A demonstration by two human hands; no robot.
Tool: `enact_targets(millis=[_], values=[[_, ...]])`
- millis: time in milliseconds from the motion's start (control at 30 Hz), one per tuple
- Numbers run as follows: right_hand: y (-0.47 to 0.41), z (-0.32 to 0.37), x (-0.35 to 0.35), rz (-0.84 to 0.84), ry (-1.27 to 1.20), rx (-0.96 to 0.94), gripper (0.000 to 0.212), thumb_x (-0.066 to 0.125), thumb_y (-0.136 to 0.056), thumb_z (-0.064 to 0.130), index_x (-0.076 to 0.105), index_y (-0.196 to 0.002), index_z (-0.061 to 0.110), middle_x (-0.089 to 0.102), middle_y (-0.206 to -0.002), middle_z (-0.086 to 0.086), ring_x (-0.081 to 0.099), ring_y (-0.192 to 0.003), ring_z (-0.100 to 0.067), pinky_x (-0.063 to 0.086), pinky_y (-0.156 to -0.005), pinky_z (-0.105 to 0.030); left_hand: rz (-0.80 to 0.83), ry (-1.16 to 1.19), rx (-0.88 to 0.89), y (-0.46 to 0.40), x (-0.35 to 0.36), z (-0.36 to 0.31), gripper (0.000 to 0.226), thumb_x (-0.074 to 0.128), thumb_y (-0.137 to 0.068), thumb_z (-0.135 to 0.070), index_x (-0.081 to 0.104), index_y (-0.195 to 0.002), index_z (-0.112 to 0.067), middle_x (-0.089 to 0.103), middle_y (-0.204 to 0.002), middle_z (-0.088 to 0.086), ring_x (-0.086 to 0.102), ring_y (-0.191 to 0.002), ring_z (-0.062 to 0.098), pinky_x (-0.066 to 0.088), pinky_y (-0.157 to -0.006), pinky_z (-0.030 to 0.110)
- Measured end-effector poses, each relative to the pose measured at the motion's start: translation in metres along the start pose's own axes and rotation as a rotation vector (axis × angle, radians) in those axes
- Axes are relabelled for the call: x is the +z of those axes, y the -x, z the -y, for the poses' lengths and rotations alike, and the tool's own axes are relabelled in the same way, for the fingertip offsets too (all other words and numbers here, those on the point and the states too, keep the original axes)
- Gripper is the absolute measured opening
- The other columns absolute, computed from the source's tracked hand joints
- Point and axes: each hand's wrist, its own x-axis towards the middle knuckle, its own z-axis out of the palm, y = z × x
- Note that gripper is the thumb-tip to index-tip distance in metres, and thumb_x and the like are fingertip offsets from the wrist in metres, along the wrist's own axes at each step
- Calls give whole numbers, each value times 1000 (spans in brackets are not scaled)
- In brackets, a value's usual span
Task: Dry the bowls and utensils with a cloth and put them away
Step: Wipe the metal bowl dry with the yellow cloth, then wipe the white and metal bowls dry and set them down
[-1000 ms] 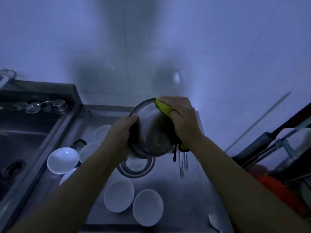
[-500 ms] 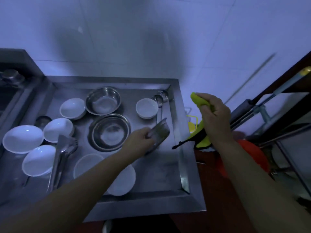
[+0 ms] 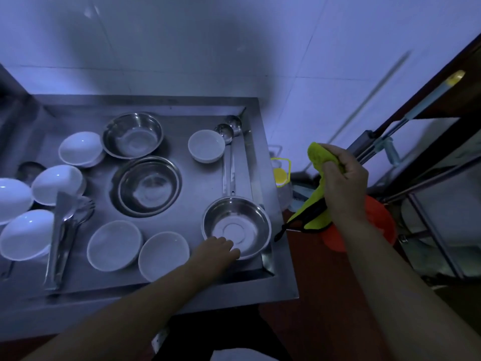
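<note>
Setting the steel bowl (image 3: 236,227) down with our left hand (image 3: 216,250) gripping its rim while our right hand (image 3: 343,183) clutches the cloth (image 3: 316,157), we risk clattering it against the ladles (image 3: 229,157).

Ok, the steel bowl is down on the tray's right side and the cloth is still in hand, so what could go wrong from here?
1. The steel bowl sits on the ladle handles, so it may rock or slide as the left hand leaves its rim.
2. It lies close to the tray wall; a nudge could knock it.
3. The cloth dangles from the right hand and could snag.
</note>
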Motion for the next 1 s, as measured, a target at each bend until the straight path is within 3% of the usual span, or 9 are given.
enact_targets(millis=[167,267,433,533,600,700,800,933,1000], values=[[11,0,9,43,4,-17,25,59,-83,4,70,-92,25,69,-82,5,59,-72,-1,50,-71,-17,21,49,17,-1,32,1,38,86,-34,-18,57,-58,-22,53,-56,-2,53,-47,16,38,-40,20],[16,2,17,76,-23,-12,21,61,-79,15,69,-85,34,70,-78,20,62,-80,2,52,-78,-18,21,95,-17,4,32,-1,42,89,-29,-28,59,-58,-25,54,-57,-7,54,-48,10,35,-40,17],[18,6,31,106,-15,-19,24,65,-85,11,70,-85,35,66,-80,7,57,-70,-2,47,-69,-26,-287,207,-289,40,4,34,32,74,-58,-20,69,-89,-18,66,-79,3,64,-71,24,53,-63,29],[24,13,41,152,-52,-24,22,63,-86,10,70,-88,30,64,-83,-4,52,-57,2,44,-57,-16,-252,98,-513,65,-6,73,39,86,-35,-7,66,-69,-12,60,-61,5,60,-59,27,50,-53,30],[29,14,48,181,-42,-39,17,63,-82,18,71,-92,29,68,-91,-5,57,-68,1,47,-65,-15,-175,76,-615,76,-3,90,40,86,-21,-5,59,-50,-12,52,-44,3,56,-50,25,45,-47,26],[36,10,55,225,-4,-51,17,65,-84,19,72,-97,28,71,-101,-2,64,-95,-12,53,-85,-30,-161,53,-594,79,9,99,44,86,-8,-11,53,-36,-14,45,-34,3,53,-42,22,42,-45,19],[41,8,60,248,0,-53,14,68,-85,24,73,-94,33,71,-97,3,64,-94,-13,52,-85,-34,-152,11,-546,78,17,104,44,86,-5,-12,50,-31,-15,43,-31,1,52,-41,21,41,-46,18],[48,10,68,274,-29,-53,16,68,-88,17,73,-96,30,71,-98,6,65,-97,-11,53,-86,-32,-87,74,-529,85,13,100,34,89,-31,-20,57,-40,-14,49,-40,2,53,-50,23,29,-46,22],[51,14,75,297,-36,-55,17,65,-90,14,72,-99,26,71,-94,14,64,-90,-2,52,-80,-24,-150,243,-620,97,2,93,18,69,-78,-26,64,-81,-9,63,-78,10,58,-80,29,38,-61,29]])
